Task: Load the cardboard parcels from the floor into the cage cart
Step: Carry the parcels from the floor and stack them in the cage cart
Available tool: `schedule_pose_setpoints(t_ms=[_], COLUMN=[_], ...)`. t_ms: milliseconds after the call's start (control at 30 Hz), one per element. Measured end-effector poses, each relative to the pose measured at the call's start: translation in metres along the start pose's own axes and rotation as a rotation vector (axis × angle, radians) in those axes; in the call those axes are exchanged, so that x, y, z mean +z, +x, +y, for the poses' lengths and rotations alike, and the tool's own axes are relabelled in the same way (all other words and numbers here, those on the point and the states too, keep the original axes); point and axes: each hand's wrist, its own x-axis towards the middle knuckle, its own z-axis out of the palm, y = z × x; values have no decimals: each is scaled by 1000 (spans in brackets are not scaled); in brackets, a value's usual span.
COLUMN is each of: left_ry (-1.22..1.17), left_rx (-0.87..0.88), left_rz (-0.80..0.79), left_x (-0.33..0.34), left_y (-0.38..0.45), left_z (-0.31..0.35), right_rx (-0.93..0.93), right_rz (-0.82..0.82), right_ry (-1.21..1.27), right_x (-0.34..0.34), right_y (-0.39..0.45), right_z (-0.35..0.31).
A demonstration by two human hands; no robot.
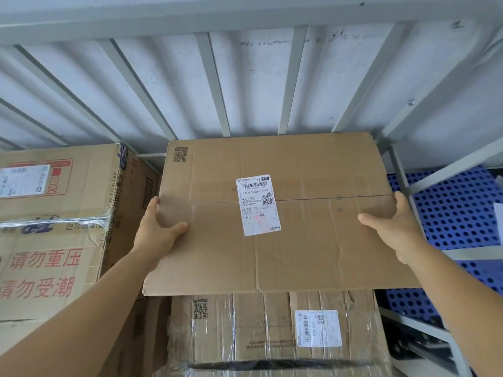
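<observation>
Flat brown cardboard parcel with white shipping label (272, 213) sits inside grey barred cage cart (215, 85), atop a film-wrapped carton (272, 327); left hand (160, 227) at 9 o'clock, right hand (394, 224) at 3 o'clock, fingers curled over opposite edges, likely for level seating.

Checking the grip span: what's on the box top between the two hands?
Head view: between left hand and right hand lies the held parcel top, bearing a white shipping label across its centre seam.
</observation>
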Motion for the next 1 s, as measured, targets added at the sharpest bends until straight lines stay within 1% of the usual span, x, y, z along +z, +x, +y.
schedule_pose_setpoints(t_ms=[133, 300, 400, 500, 633, 767, 1000], left_ry=[41, 200, 286, 470, 631, 621, 634], left_rx=[-15, -13, -31, -9, 15, 27, 57], left_rz=[21, 26, -31, -102, -204, -241, -190], left_x=[4, 9, 10, 10, 6, 1, 4], left_y=[-3, -8, -17, -36, -62, -70, -69], left_z=[5, 7, 5, -2, -15, -18, -16], right_rx=[30, 55, 85, 107, 59, 15, -58], right_rz=[-52, -94, -123, -163, -206, -281, -267], right_ry=[-78, -235, -325, -397, -546, -613, -602], right_x=[-2, -3, -5, -9, -9, -12, -15], right_y=[-1, -6, -16, -34, -60, -70, -65], right_z=[-2, -3, -2, 3, 19, 28, 25])
